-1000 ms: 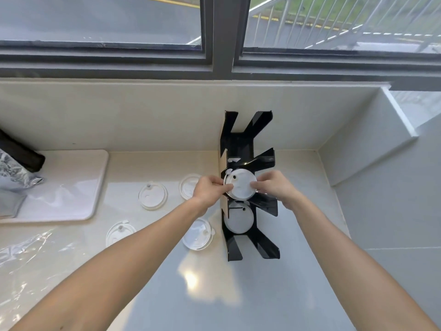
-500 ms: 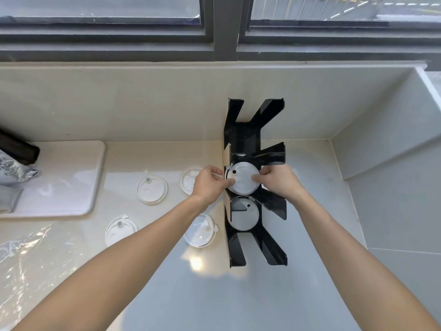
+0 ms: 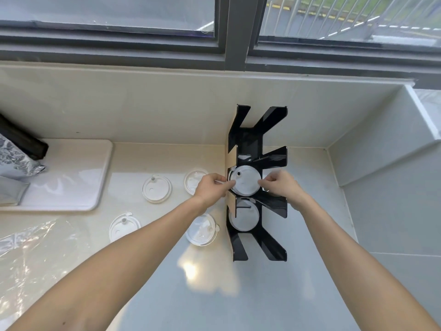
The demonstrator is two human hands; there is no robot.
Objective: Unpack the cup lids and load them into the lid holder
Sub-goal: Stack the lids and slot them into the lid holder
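Observation:
A black lid holder (image 3: 274,161) with slanted fins stands on the counter against the back wall. A white cup lid (image 3: 245,183) sits in its middle slot, pinched at its left edge by my left hand (image 3: 210,187) and at its right edge by my right hand (image 3: 279,183). Another white lid (image 3: 244,217) rests in the slot nearer to me. Several loose lids lie on the counter to the left: one (image 3: 156,189), one (image 3: 123,226), one (image 3: 201,230), and one (image 3: 194,180) partly hidden behind my left hand.
A white tray (image 3: 71,177) lies at the left with a silver patterned bag (image 3: 14,161) on it. Crumpled clear plastic wrap (image 3: 26,256) covers the near left counter. A raised ledge (image 3: 381,144) bounds the right side, and a window runs above the back wall.
The lid between my hands has stayed in the middle slot, turning slightly as my fingers shift on its edges. The camera tilted, so the whole scene moved in view.

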